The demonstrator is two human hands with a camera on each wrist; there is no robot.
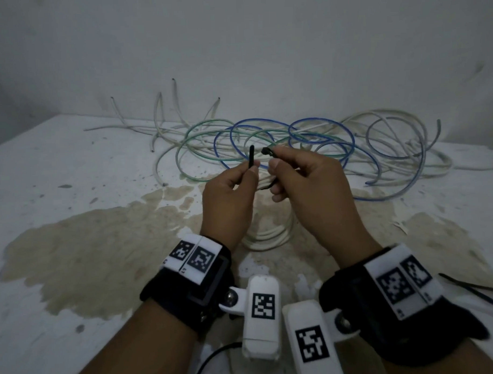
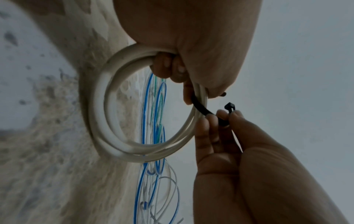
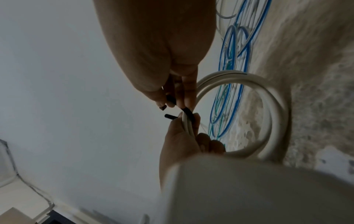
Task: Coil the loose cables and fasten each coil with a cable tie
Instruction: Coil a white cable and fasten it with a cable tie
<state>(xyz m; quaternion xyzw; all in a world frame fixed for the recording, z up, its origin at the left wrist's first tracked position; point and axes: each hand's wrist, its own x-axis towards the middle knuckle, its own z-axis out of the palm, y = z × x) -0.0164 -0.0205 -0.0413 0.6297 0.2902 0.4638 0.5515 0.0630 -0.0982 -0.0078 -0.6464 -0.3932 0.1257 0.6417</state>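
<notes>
- A bare, dim workroom or utility corner rather than a furnished living space; its exact kind cannot be told.
- A plain white wall [image 1: 262,46] fills the upper half of the head view, unadorned.
- The white work surface [image 1: 71,165] below is speckled and carries a large brownish stain [image 1: 102,247].
- Loose cables [image 1: 294,140] sprawl across the middle, against the wall.
- Spare black cable ties [image 1: 478,290] lie at the right edge.

The tie [image 1: 251,156] is black. The coil [image 2: 107,109] is white. Loose cables [image 1: 294,140] are blue, green and white — on a white table [image 1: 71,153] with brown stains.
</notes>
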